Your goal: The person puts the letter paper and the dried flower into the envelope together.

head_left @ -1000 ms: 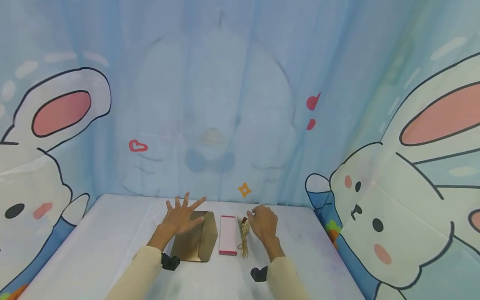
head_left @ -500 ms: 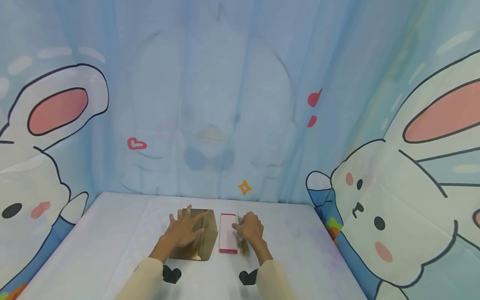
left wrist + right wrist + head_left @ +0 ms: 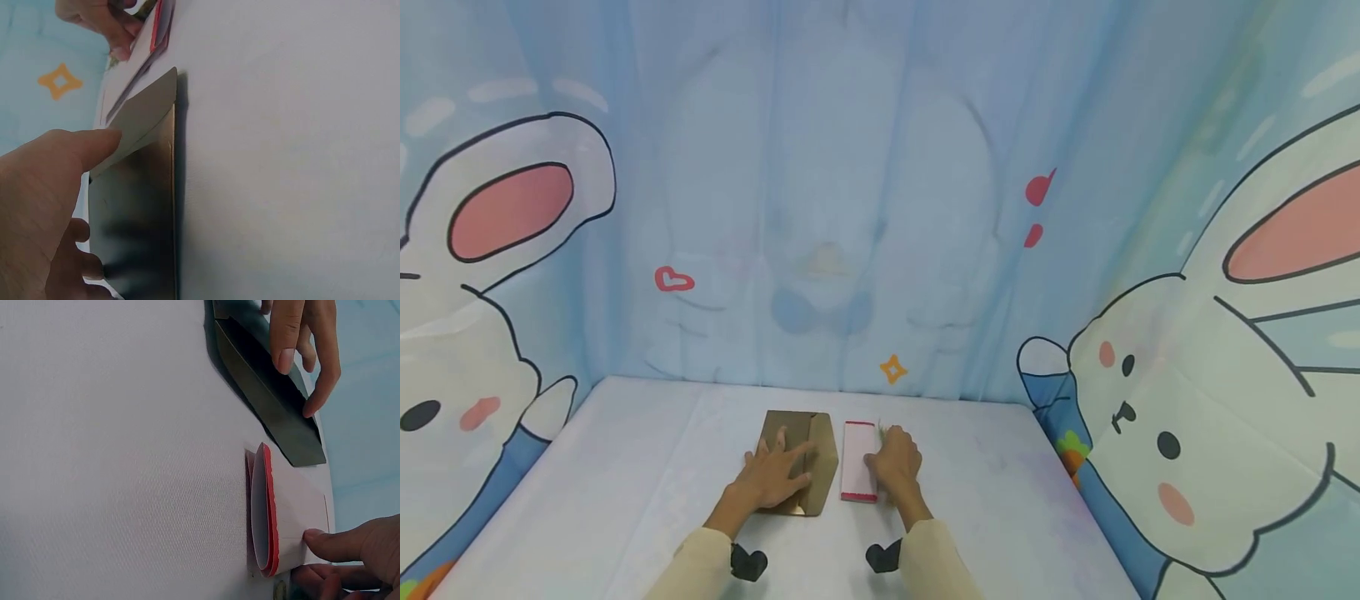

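A gold-brown envelope (image 3: pixel 822 467) lies on the white table, its flap side facing right. My left hand (image 3: pixel 770 481) is over it with fingers spread; in the left wrist view the thumb lies over the envelope's flap (image 3: pixel 140 119). To its right lies a folded pale-pink letter paper (image 3: pixel 858 467) with red end edges. My right hand (image 3: pixel 897 461) pinches the paper's right side, thumb on top and fingers curled at the edge, as the right wrist view shows on the folded paper (image 3: pixel 294 512). A small dried flower bunch (image 3: pixel 883 431) is mostly hidden under that hand.
The white tabletop (image 3: pixel 647 467) stretches out on both sides of these items. A light-blue curtain (image 3: pixel 820 208) with printed rabbits hangs behind the table and along its sides.
My right hand has moved left from beyond the flowers onto the folded paper's right side, covering the flowers. My left hand has come lower and nearer over the envelope.
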The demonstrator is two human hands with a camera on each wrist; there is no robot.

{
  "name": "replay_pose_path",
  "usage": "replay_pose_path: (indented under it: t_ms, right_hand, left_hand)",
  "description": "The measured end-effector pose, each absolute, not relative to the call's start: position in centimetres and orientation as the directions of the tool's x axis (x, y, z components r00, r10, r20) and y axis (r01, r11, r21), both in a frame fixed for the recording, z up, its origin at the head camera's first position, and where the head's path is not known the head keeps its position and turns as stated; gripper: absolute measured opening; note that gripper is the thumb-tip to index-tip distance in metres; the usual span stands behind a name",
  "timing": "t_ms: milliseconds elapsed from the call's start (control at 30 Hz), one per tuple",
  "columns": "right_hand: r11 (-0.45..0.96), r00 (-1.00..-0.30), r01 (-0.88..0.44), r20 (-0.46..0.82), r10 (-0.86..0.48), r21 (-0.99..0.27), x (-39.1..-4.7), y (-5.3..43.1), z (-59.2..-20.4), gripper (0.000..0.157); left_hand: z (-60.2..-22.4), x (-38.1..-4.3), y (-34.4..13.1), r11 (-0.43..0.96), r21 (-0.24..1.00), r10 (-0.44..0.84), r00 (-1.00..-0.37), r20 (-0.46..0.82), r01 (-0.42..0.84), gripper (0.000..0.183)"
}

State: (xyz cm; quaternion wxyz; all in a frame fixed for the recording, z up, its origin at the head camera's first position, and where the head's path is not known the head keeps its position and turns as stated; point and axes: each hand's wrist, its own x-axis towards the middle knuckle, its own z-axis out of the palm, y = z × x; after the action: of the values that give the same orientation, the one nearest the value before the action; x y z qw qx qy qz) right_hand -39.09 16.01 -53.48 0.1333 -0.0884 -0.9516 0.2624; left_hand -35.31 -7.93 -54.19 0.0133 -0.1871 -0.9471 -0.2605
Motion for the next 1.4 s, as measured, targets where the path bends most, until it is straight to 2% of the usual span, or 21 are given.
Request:
replay_pose_path:
  t_ms: [167, 267, 467, 533, 633, 767, 867, 1067, 1233, 1267, 1400]
  right_hand:
    - [0.825, -0.935, 0.099, 0.231, 0.268, -0.556, -39.1, 15.7, -53.2, 0.036]
    - [0.811, -0.930, 0.111, 0.228, 0.289, -0.575, -39.1, 15.6, -53.0, 0.035]
    - [0.771, -0.925, 0.107, 0.222, 0.309, -0.628, -39.5, 15.5, -53.0, 0.009]
    - [0.738, -0.924, 0.087, 0.223, 0.311, -0.669, -40.0, 15.8, -53.6, 0.022]
    - [0.684, -0.927, 0.065, 0.209, 0.311, -0.727, -42.3, 17.1, -56.4, 0.036]
    - [0.628, -0.931, 0.088, 0.160, 0.328, -0.773, -44.3, 18.6, -59.2, 0.026]
    - [0.572, -0.928, 0.133, 0.101, 0.359, -0.809, -43.0, 18.3, -57.6, 0.012]
    - [0.483, -0.914, 0.191, 0.024, 0.404, -0.854, -39.0, 16.8, -52.5, 0.013]
    - [0.394, -0.923, 0.161, 0.003, 0.385, -0.905, -38.6, 16.1, -52.0, 0.010]
    - [0.384, -0.932, 0.121, 0.029, 0.362, -0.915, -39.1, 16.3, -52.8, 0.013]
    - [0.364, -0.949, 0.106, 0.015, 0.315, -0.926, -38.9, 15.6, -53.0, 0.011]
  left_hand:
    - [-54.6, -35.3, -7.9, 0.768, 0.514, 0.352, -0.922, 0.158, 0.382, 0.057]
    - [-54.3, -35.3, -8.0, 0.776, 0.518, 0.343, -0.930, 0.134, 0.360, 0.057]
    - [-53.8, -35.1, -8.2, 0.788, 0.522, 0.321, -0.942, 0.102, 0.325, 0.057]
    - [-53.9, -35.2, -8.2, 0.786, 0.525, 0.321, -0.941, 0.104, 0.326, 0.058]
    - [-54.0, -35.2, -8.3, 0.785, 0.525, 0.322, -0.941, 0.107, 0.329, 0.057]
    - [-54.1, -35.2, -8.4, 0.786, 0.525, 0.323, -0.941, 0.103, 0.327, 0.057]
    - [-54.2, -35.1, -8.4, 0.783, 0.530, 0.323, -0.941, 0.101, 0.326, 0.056]
    - [-54.6, -35.1, -8.4, 0.775, 0.538, 0.328, -0.939, 0.105, 0.331, 0.055]
    - [-54.7, -35.1, -8.4, 0.776, 0.538, 0.330, -0.939, 0.099, 0.329, 0.055]
    - [-54.7, -35.1, -8.4, 0.776, 0.539, 0.330, -0.939, 0.097, 0.328, 0.055]
    - [-54.9, -35.1, -8.3, 0.772, 0.543, 0.328, -0.939, 0.105, 0.330, 0.056]
